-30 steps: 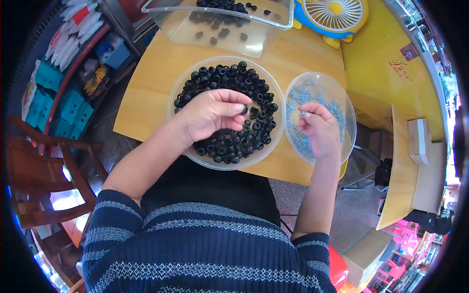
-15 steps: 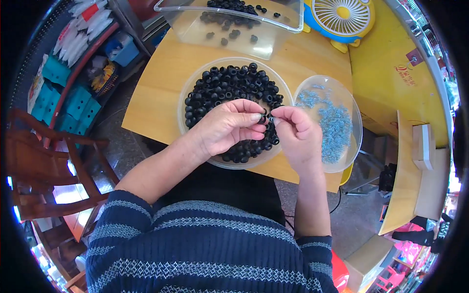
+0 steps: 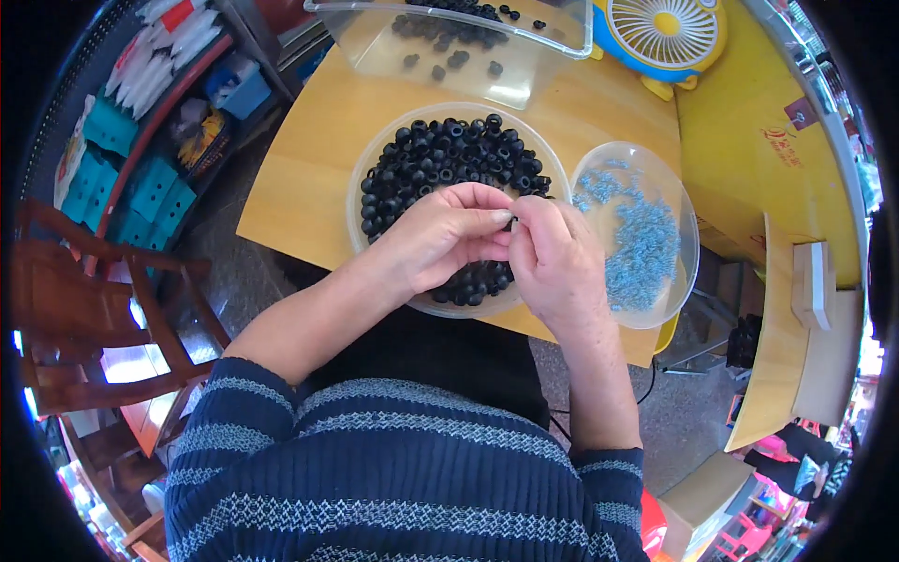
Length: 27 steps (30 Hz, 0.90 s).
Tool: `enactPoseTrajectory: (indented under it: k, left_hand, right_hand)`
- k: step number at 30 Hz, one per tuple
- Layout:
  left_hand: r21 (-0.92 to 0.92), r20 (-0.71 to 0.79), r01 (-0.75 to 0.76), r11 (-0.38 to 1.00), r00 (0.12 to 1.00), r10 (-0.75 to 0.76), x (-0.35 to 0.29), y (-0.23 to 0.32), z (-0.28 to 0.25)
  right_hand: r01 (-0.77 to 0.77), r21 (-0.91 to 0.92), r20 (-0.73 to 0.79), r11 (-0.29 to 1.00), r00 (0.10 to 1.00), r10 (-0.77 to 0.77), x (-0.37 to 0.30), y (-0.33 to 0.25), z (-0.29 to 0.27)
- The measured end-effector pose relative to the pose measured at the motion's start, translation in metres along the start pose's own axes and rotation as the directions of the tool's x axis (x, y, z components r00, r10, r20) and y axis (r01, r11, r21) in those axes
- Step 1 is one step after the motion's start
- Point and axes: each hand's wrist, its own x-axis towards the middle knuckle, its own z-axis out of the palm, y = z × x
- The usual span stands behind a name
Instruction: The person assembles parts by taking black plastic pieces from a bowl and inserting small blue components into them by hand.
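Plastic bin [image 3: 534, 70], fan [image 3: 667, 33], hands [image 3: 440, 234] [image 3: 562, 258] partly hiding black pieces [image 3: 417, 161]

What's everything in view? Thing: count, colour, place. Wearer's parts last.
black parts: many, black, in round tub
round tub: 1, clear, on table
blue bits: many, pale blue, in right-hand tub
right-hand tub: 1, clear, right of round tub
bin: 1, clear, far side, black parts inside
table: 1, light wood, centre
fan: 1, yellow-blue-white, top right
yellow panel: 1, yellow, right
chair: 1, brown, left
teal boxes: several, teal, left shelving
white packs: several, white, top left
carton: 1, brown, lower right
dark piece: 1, dark, mostly hidden at fingertips
picture rim: too cluttered to itemise
sweater: 1, navy with grey bands, bottom
left hand: 1, bare, over round tub
right hand: 1, bare, fingertips meeting left's
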Motion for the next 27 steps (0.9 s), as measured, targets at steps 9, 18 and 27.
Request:
enactPoseTrajectory:
  k: [9, 18, 27]
  left_hand:
    - [-0.213, 0.053, -0.085, 0.973, 0.994, 0.099, -0.009, 0.028, -0.020]
    - [-0.248, -0.044, -0.166, 0.954, 0.986, 0.160, -0.021, 0.034, -0.044]
    - [-0.237, -0.022, -0.139, 0.961, 0.990, 0.138, -0.021, 0.031, -0.044]
  right_hand:
    - [-0.281, 0.383, 0.077, 0.880, 0.959, 0.273, 0.008, 0.023, -0.017]
    - [-0.082, -0.321, 0.591, 0.943, 0.761, 0.268, 0.014, 0.021, 0.012]
    - [0.090, -0.319, 0.547, 0.944, 0.831, 0.106, 0.016, 0.022, 0.027]
